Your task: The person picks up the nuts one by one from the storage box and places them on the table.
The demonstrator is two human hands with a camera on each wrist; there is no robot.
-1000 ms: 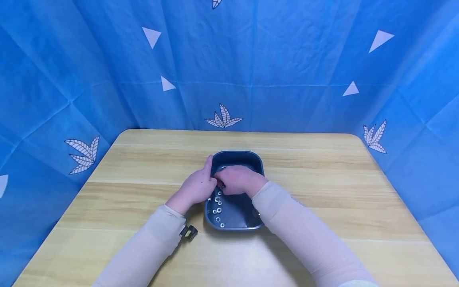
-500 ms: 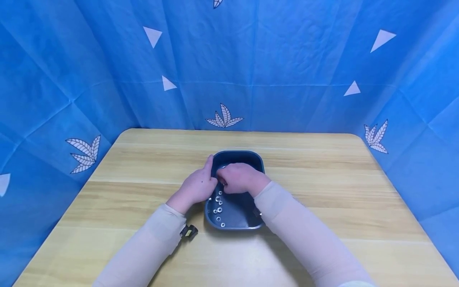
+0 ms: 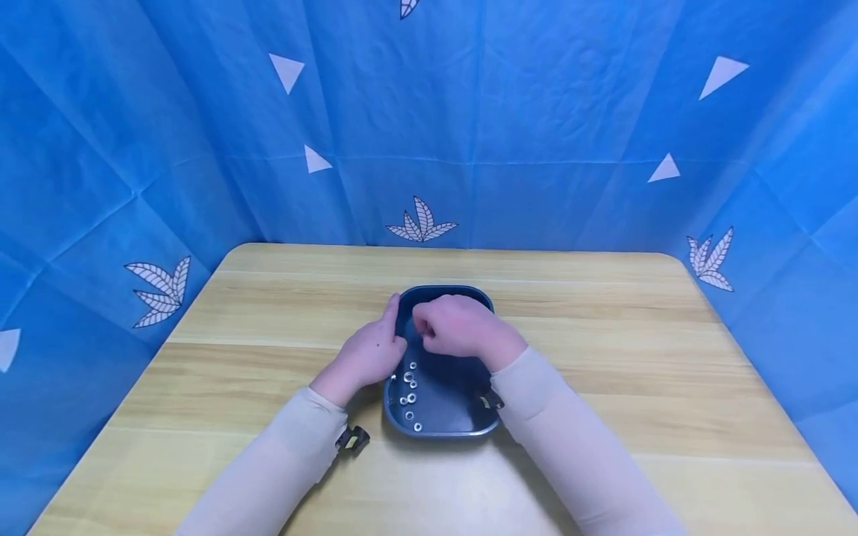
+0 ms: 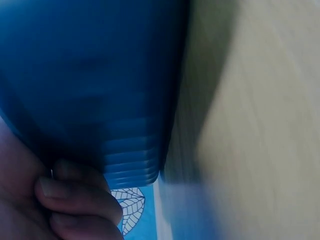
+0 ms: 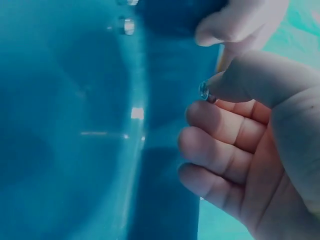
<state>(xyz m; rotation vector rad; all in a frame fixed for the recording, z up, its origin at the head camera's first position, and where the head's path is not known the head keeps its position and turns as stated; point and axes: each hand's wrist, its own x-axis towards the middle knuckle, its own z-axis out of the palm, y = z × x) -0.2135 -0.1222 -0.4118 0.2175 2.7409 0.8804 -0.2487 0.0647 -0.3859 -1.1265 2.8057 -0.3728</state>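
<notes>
A dark blue plastic bin with rounded corners stands on the table. My left hand grips its left wall, thumb over the rim and index finger stretched along it; the left wrist view has curled fingers against the ribbed outside. Over the bin's far half is my right hand. Between its thumb and index finger it pinches a small shiny metal nut, as the right wrist view shows; the other fingers are loosely bent. Several metal nuts lie along the bin's left side.
The bin sits on a light wood-grain table. A blue curtain with white leaves and triangles surrounds its back and sides. Black wrist cameras, one at the left cuff, are strapped under both forearms.
My right hand has moved away from the left wall, rightward and toward the bin's far side, with its fingertips still together. The left hand keeps its place on the rim.
</notes>
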